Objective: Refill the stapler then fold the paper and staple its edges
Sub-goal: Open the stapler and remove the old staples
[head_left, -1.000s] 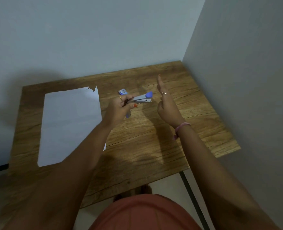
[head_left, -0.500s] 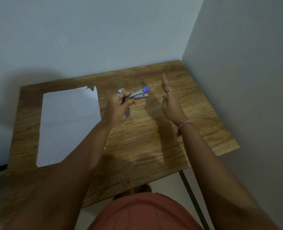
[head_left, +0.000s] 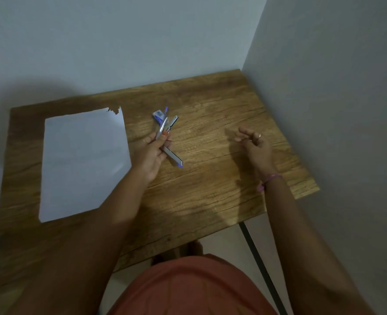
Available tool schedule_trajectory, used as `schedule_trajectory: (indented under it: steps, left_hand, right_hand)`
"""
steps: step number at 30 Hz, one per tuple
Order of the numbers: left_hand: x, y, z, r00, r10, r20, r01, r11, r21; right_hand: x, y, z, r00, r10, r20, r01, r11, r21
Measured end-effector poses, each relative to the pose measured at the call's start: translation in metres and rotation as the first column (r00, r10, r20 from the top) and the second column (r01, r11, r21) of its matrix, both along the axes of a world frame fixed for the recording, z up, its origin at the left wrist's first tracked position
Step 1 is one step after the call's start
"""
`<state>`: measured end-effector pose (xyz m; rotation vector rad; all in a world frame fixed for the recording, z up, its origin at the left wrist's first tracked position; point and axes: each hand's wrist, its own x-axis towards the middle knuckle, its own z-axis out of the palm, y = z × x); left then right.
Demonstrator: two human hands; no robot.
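My left hand (head_left: 152, 154) grips a small silver stapler (head_left: 169, 142) with blue tips above the middle of the wooden table (head_left: 210, 189). The stapler is swung wide open, one arm pointing away from me and one toward the lower right. A small blue staple box (head_left: 159, 115) lies on the table just behind it. A white sheet of paper (head_left: 83, 162) lies flat on the table's left half, a corner torn at the far edge. My right hand (head_left: 255, 144) hovers to the right, fingers loosely curled, holding nothing.
The table stands in a corner, with a wall behind it and another along its right edge. A black table leg (head_left: 256, 258) runs down at the front right. My orange clothing (head_left: 192, 287) fills the bottom of the view.
The stapler has swung open in my left hand, which dropped lower. My right hand moved away to the right and lower, its fingers curling from upright and straight to relaxed.
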<state>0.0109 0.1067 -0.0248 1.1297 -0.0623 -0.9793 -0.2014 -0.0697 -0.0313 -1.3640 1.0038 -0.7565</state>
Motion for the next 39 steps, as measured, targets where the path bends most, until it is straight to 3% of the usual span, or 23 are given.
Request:
schedule_trajectory:
  steps: [6, 11, 15, 19, 27, 33, 39]
  left_hand:
    - [-0.026, 0.003, -0.010, 0.986, 0.039, -0.161, -0.044, 0.999, -0.028]
    - [-0.043, 0.005, -0.016, 0.995, 0.051, -0.080, -0.054, 0.998, -0.038]
    - [-0.048, 0.003, -0.018, 0.997, 0.074, 0.027, -0.074, 0.997, -0.030]
    - [-0.052, 0.000, -0.019, 0.992, 0.089, 0.090, -0.089, 0.996, 0.002]
    - [-0.050, 0.002, -0.022, 0.992, 0.073, 0.101, -0.073, 0.997, -0.006]
    - [-0.048, 0.003, -0.023, 0.994, 0.097, 0.055, -0.096, 0.995, -0.025]
    - [-0.045, 0.005, -0.022, 0.986, 0.158, -0.059, -0.161, 0.986, -0.034]
  right_hand:
    - [-0.024, 0.023, -0.015, 0.993, -0.097, -0.065, 0.093, 0.994, -0.056]
    - [-0.019, 0.053, -0.014, 0.989, -0.078, -0.122, 0.049, 0.974, -0.223]
    - [-0.014, 0.066, -0.019, 0.925, -0.088, -0.370, -0.097, 0.886, -0.453]
    - [-0.008, 0.072, -0.024, 0.813, -0.128, -0.568, -0.270, 0.781, -0.563]
    - [-0.003, 0.072, -0.026, 0.705, -0.157, -0.692, -0.398, 0.720, -0.569]
    - [0.010, 0.075, -0.026, 0.537, -0.177, -0.825, -0.566, 0.650, -0.507]
    - [0.037, 0.085, -0.024, 0.581, -0.115, -0.806, -0.607, 0.598, -0.523]
